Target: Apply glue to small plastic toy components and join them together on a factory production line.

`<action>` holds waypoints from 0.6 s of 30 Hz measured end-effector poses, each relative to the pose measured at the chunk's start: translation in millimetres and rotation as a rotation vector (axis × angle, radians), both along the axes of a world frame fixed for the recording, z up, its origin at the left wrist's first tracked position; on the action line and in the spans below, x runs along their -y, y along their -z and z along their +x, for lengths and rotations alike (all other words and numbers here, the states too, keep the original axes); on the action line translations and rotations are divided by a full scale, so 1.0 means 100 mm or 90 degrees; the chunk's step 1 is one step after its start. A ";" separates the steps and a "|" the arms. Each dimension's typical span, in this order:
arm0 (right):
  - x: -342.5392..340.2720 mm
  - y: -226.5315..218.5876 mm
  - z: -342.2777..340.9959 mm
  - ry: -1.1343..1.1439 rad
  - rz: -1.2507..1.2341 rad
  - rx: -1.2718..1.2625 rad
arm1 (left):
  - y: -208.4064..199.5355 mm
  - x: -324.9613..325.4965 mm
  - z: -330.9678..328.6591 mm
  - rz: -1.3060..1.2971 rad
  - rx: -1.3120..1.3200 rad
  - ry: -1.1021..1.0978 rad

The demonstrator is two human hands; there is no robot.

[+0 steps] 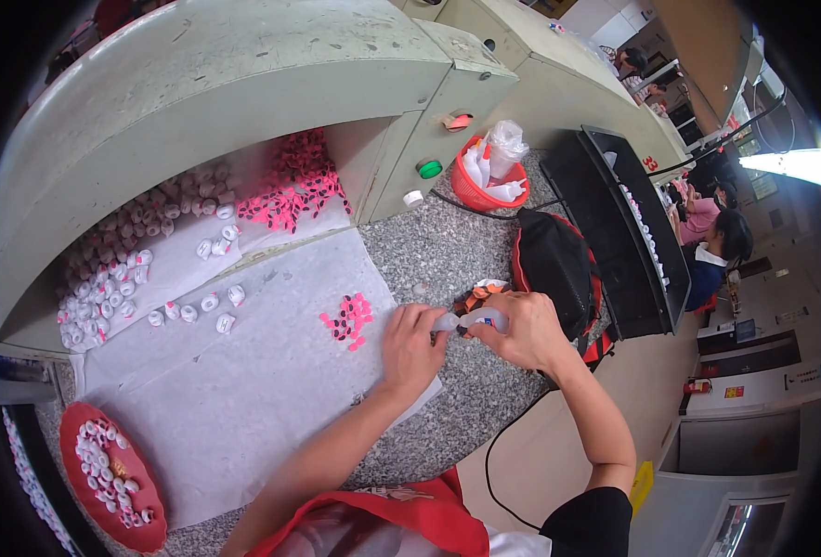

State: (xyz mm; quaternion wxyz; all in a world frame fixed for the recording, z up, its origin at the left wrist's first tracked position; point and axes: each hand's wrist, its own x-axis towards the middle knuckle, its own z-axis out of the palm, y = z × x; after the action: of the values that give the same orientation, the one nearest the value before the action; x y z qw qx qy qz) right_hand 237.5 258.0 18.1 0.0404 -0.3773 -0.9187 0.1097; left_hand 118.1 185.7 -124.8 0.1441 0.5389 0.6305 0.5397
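Note:
In front of me, just off the right edge of the white paper sheet (271, 371), my two hands meet. My right hand (533, 334) is closed round a small whitish plastic bottle (487, 318) that lies almost sideways. Fingers of my left hand (414, 347) pinch a translucent white piece (446, 322) at the bottle's left end; whether the two are joined I cannot tell. Left of my left hand, a loose patch of small pink-and-black pieces (347, 321) lies on the paper. Orange and brown scraps (481, 293) show behind the bottle.
A grey-green machine housing (243, 84) arches over piled white rounded pieces (113, 297) and a pink-black heap (294, 186). A red dish (74, 436) of white pieces sits left. Behind my right hand are a red basket (471, 190), a black bag (554, 274) and a black tray (605, 232).

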 end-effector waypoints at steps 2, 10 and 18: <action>0.00 -0.01 -0.03 -0.003 -0.002 0.010 | 0.02 0.00 0.00 -0.001 0.000 -0.001; -0.05 0.04 -0.03 -0.059 -0.010 -0.035 | -0.02 -0.01 0.00 -0.011 0.012 -0.002; -0.04 -0.02 -0.08 -0.024 -0.030 -0.004 | -0.01 -0.01 0.00 -0.009 0.009 -0.009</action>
State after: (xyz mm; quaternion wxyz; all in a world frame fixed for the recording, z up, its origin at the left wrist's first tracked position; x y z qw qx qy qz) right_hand 229.8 262.1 19.8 0.0322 -0.3606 -0.9227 0.1329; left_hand 118.0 186.3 -123.6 0.1484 0.5295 0.6370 0.5403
